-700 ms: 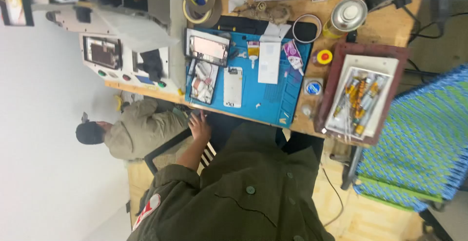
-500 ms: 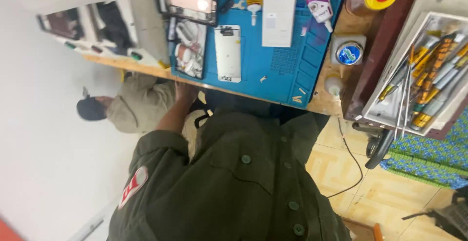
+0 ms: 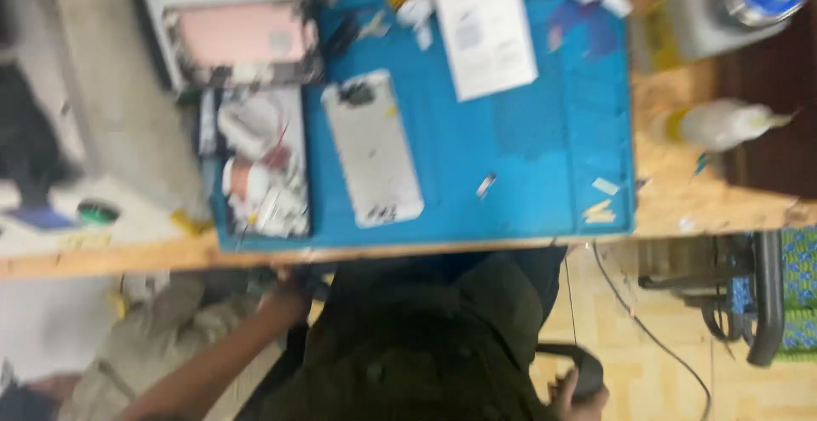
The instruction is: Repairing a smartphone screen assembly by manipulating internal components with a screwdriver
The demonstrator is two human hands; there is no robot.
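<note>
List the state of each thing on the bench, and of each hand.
White phone: flat on the blue mat.
Squeeze bottle: on its side.
Left hand: at the bench edge, grip unclear.
Right hand: closed on the dark armrest.
</note>
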